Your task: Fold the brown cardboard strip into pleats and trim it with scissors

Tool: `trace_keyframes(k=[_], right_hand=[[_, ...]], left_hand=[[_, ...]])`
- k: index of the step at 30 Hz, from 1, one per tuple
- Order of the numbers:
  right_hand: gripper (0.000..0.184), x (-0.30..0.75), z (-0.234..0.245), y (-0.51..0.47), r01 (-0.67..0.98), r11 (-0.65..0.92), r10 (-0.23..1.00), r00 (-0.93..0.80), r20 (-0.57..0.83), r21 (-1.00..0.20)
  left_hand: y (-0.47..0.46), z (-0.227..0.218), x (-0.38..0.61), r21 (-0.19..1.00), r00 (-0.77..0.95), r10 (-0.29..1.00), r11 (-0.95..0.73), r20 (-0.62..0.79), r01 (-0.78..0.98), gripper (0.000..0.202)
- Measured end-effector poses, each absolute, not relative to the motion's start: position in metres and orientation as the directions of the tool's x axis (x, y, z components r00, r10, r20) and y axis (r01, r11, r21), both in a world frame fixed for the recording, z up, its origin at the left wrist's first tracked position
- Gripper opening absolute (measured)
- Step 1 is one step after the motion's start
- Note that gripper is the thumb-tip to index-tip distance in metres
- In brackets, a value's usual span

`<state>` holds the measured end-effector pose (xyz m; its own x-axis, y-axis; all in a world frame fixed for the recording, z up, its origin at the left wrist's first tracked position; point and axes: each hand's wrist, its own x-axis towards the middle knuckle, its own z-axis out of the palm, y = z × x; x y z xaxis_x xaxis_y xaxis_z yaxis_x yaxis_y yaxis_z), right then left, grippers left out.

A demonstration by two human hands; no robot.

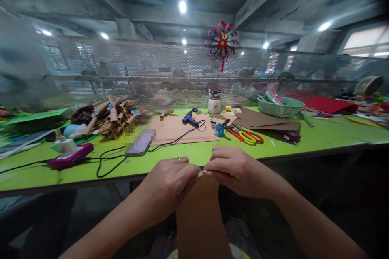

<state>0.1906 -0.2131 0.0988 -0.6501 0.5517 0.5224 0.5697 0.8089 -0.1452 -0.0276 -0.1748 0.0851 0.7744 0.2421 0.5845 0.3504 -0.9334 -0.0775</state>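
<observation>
A long strip of brown kraft paper (200, 218) hangs down below the table's front edge, over my lap. Its top edge is pinched between the fingers of my left hand (172, 180) and my right hand (240, 172), whose fingertips almost meet. That edge looks rolled or folded under the thumbs. A ring shows on a finger of my left hand. Beyond the hands, a blue glue gun (191, 119) rests on flat brown sheets (167, 129) with its black cable trailing left. A small blue jar (219, 130) and scissors (247, 135) lie close to the sheets.
The green table (182, 162) holds a phone (141, 142), a purple power strip (71, 156), bundled paper rolls (112, 117), a white bottle (214, 104), dark brown sheets (264, 120) and a green basket (281, 108). A perforated screen (146, 62) with a paper flower (222, 42) stands behind.
</observation>
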Motion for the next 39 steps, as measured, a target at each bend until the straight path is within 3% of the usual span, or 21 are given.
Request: trace_keyframes(k=[5,8,15,28,33,39], right_hand=[[0.024,0.191,0.096,-0.218,0.564,0.817,0.524,-0.638,0.565,-0.121],[0.024,0.192,0.096,-0.219,0.572,0.812,0.521,-0.620,0.587,-0.116],[0.018,0.186,0.099,-0.213,0.604,0.788,0.571,-0.641,0.513,-0.123],[0.027,0.180,0.091,-0.201,0.545,0.833,0.466,-0.604,0.647,-0.091],[0.025,0.188,0.092,-0.198,0.542,0.822,0.526,-0.604,0.598,-0.176],[0.017,0.204,0.098,-0.202,0.531,0.805,0.567,-0.562,0.602,-0.263]], left_hand=[[-0.178,0.093,-0.043,0.049,0.806,0.388,-0.910,0.446,0.411,0.021],[-0.177,0.092,-0.053,0.061,0.801,0.420,-0.897,0.428,0.438,0.020],[-0.172,0.085,-0.053,0.005,0.794,0.370,-0.907,0.483,0.420,0.022],[-0.176,0.099,-0.043,0.006,0.783,0.374,-0.904,0.496,0.428,0.023],[-0.172,0.092,-0.041,-0.060,0.771,0.353,-0.891,0.531,0.449,0.027],[-0.170,0.094,-0.046,-0.055,0.754,0.299,-0.913,0.584,0.404,0.023]])
